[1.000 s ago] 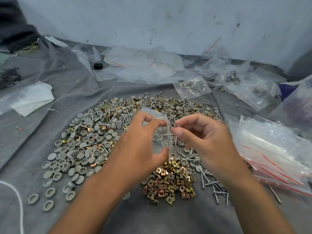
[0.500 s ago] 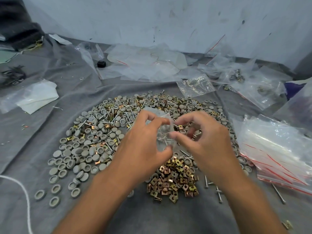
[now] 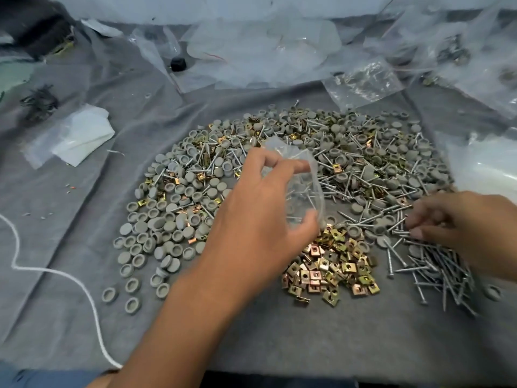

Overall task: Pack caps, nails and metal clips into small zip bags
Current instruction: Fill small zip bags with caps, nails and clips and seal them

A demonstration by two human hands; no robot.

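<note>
Head view, where's the left hand [image 3: 261, 217]?
— Raised mid-pile, fingers [image 3: 291, 165] and thumb pinching a small clear bag [image 3: 303, 186] holding nails.
— Right hand [image 3: 464, 228]?
— Low over loose nails [image 3: 436, 264], fingers curled, touching them; grip unclear

The cloth [image 3: 84, 219] under everything is grey, matt and slightly fuzzy. At its centre the caps [image 3: 156, 219] look like dull grey plastic, smooth. At five o'clock the clips [image 3: 330, 264] are shiny brass-coloured metal; at four o'clock the nails [image 3: 436, 264] are bright silvery metal. The small bag [image 3: 302, 186] is thin, clear, glossy plastic. At eight o'clock, a white twisted cord [image 3: 56, 273].
</note>
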